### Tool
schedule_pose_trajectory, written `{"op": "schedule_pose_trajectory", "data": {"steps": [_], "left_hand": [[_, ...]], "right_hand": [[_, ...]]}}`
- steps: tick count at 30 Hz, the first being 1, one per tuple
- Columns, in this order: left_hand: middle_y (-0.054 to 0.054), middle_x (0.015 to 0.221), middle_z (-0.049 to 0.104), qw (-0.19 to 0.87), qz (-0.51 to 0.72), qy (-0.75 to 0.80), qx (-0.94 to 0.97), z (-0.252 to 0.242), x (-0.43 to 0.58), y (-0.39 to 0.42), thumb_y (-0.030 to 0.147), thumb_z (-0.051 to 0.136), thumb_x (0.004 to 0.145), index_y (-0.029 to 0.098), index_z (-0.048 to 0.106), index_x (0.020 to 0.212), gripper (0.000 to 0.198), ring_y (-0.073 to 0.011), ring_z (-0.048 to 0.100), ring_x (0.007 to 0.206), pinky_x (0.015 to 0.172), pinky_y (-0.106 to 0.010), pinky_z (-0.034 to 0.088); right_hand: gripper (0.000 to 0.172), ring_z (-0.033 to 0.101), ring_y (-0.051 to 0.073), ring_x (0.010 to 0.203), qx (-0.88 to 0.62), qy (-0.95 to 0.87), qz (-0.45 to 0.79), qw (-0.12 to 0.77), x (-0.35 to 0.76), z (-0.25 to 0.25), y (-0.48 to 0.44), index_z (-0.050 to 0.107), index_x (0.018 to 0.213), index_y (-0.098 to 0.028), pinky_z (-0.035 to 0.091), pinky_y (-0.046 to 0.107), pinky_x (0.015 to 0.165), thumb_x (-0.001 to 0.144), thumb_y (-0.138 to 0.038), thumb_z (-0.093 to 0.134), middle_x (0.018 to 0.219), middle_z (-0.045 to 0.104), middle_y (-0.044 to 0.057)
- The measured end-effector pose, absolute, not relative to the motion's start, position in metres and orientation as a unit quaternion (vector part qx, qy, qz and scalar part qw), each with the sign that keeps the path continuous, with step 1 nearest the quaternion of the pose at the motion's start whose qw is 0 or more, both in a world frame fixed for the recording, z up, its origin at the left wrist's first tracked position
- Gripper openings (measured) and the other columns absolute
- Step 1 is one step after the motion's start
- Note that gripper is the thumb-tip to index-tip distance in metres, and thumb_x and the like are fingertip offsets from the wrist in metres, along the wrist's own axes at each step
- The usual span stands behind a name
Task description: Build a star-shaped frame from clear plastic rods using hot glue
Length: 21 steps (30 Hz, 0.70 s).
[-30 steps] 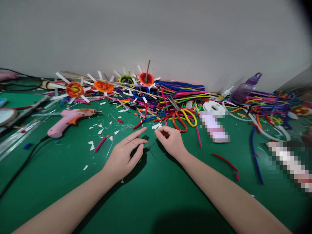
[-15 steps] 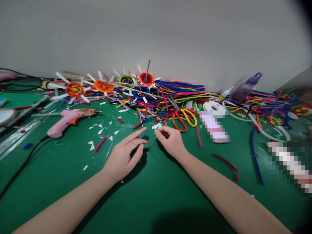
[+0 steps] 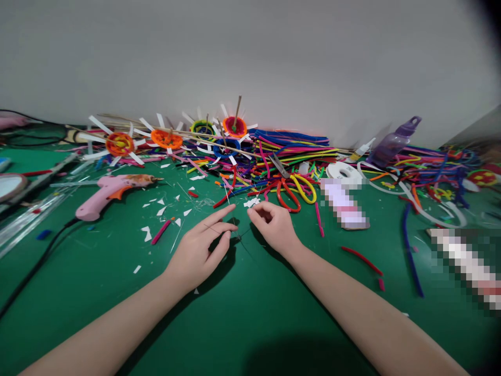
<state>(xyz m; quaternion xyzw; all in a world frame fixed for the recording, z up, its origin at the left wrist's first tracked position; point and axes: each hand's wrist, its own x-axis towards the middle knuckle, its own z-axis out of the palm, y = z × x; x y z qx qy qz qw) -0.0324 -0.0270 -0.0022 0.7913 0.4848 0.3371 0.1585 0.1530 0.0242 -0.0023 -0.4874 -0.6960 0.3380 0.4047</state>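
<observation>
My left hand (image 3: 201,248) rests on the green table (image 3: 250,313) with its fingers stretched out and apart, the fingertips pressing a thin dark wire (image 3: 239,237) down on the mat. My right hand (image 3: 274,224) is just to the right, fingers curled into a pinch on the other end of the same thin wire. A small white paper scrap (image 3: 252,202) lies right beyond the right fingertips. Red and yellow pipe-cleaner loops (image 3: 297,190) lie close behind the right hand.
A pink glue gun (image 3: 107,193) with its black cord lies at the left. Paper-petal pinwheel flowers (image 3: 164,138) and a heap of coloured pipe cleaners (image 3: 289,151) line the wall. A white tape roll (image 3: 344,172) and a purple bottle (image 3: 393,141) stand at the right. White scraps litter the mat.
</observation>
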Motion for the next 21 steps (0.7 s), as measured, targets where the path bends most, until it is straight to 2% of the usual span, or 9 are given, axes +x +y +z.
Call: {"op": "schedule_pose_trajectory", "data": {"steps": [12, 16, 21], "left_hand": [[-0.008, 0.136, 0.049, 0.159, 0.333, 0.486, 0.792, -0.0009, -0.0323, -0.0261, 0.025, 0.043, 0.088, 0.02, 0.063, 0.1, 0.024, -0.0201, 0.055, 0.115, 0.096, -0.039, 0.047], [-0.008, 0.136, 0.049, 0.158, 0.333, 0.485, 0.793, -0.0008, -0.0321, -0.0262, 0.025, 0.043, 0.088, 0.02, 0.063, 0.099, 0.024, -0.02, 0.055, 0.115, 0.096, -0.038, 0.048], [-0.008, 0.136, 0.05, 0.158, 0.332, 0.487, 0.792, 0.0001, -0.0323, -0.0268, 0.025, 0.043, 0.088, 0.02, 0.064, 0.099, 0.024, -0.0208, 0.054, 0.117, 0.097, -0.038, 0.047]], "right_hand": [[0.02, 0.043, 0.009, 0.052, -0.479, -0.698, 0.345, 0.405, 0.1532, -0.0039, 0.0243, 0.059, 0.074, -0.018, 0.036, 0.023, 0.05, 0.082, -0.035, 0.055, 0.063, 0.055, -0.001], [0.018, 0.051, 0.01, 0.058, -0.47, -0.681, 0.363, 0.429, 0.1528, -0.0049, 0.0238, 0.057, 0.084, -0.019, 0.041, 0.024, 0.052, 0.082, -0.036, 0.056, 0.072, 0.059, 0.001], [0.031, 0.059, 0.013, 0.072, -0.438, -0.65, 0.397, 0.478, 0.1509, -0.0039, 0.0241, 0.043, 0.1, -0.021, 0.046, 0.024, 0.056, 0.079, -0.035, 0.059, 0.089, 0.061, 0.004]]}}
